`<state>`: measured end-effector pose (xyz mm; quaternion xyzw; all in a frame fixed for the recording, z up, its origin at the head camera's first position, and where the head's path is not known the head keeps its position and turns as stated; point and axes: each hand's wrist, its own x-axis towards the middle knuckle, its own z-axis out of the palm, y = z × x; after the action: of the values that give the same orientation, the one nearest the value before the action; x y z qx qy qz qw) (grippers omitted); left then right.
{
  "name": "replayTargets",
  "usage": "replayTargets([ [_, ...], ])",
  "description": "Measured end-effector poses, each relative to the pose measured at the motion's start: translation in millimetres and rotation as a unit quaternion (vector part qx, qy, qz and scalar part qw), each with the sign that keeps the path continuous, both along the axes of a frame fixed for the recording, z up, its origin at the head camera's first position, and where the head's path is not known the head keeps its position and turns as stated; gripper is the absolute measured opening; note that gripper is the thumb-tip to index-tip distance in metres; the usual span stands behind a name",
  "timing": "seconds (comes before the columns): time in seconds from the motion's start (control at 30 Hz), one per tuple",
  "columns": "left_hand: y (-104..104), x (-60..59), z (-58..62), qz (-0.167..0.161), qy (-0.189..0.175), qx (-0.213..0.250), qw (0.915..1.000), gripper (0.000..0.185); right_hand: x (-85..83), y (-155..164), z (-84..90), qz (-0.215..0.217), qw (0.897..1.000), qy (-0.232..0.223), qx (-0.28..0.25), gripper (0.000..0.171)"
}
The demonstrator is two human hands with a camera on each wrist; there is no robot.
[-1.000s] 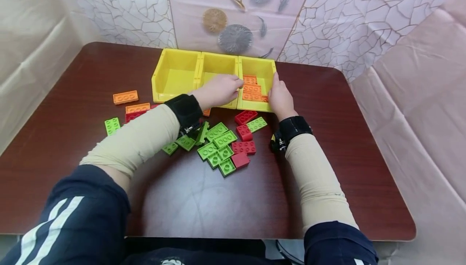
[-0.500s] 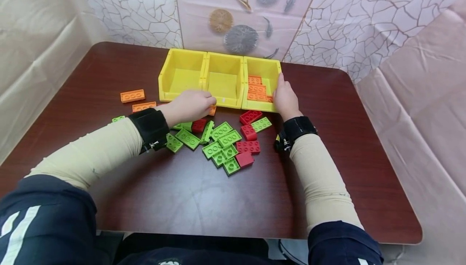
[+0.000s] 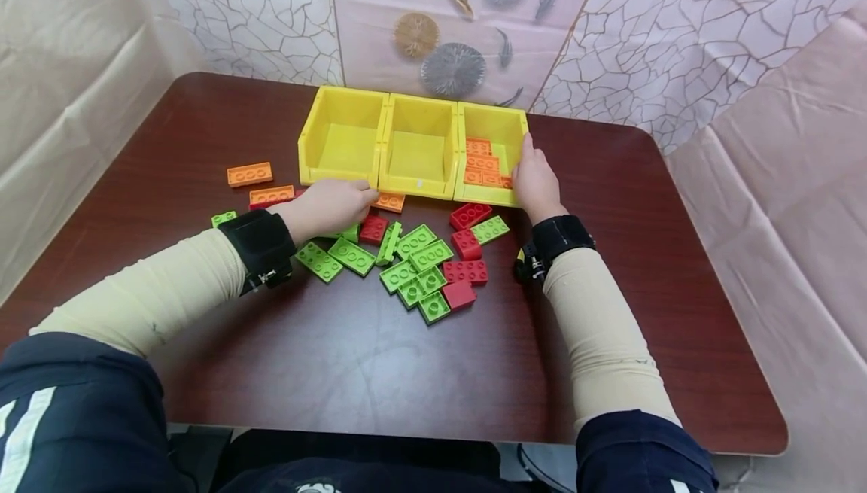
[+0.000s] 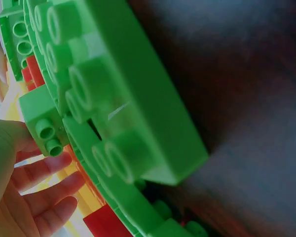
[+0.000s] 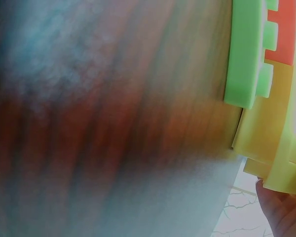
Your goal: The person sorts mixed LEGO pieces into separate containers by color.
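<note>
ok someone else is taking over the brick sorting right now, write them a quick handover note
Left hand: on the table among the loose bricks, beside an orange brick in front of the bins; whether it grips anything cannot be told.
Right hand: resting against the right bin.
Done: several orange bricks lie in the right bin; the middle bin and left bin hold nothing.
Left: orange bricks by the left bin, plus the green bricks and red bricks on the table.

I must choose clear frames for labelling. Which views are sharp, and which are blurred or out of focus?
Head view: sharp and evenly lit, with a soft sheen on the table. Left wrist view: the green brick is very close, soft-edged. Right wrist view: the table is heavily smeared; only the yellow bin edge is readable.
</note>
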<state>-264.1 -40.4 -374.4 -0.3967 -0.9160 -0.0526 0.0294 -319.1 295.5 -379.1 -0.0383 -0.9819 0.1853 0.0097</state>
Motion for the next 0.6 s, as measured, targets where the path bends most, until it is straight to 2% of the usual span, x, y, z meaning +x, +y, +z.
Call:
replayTargets([
  [0.2, -1.7, 6.5, -1.7, -0.010, 0.016, -0.004, 0.9998, 0.011, 0.4, -0.6, -0.6, 0.004, 1.000, 0.000, -0.002, 0.060],
  [0.43, -2.4, 16.2, 1.1, -0.011, -0.002, -0.020, 0.9997, 0.013, -1.3, 1.2, -3.4, 0.003, 1.000, 0.009, 0.004, 0.061],
  [0.6, -0.2, 14.2, 2.6, -0.007, -0.003, -0.015, 0.9999, 0.011, -1.1, 0.2, -3.4, 0.003, 1.000, 0.013, 0.000, 0.060],
])
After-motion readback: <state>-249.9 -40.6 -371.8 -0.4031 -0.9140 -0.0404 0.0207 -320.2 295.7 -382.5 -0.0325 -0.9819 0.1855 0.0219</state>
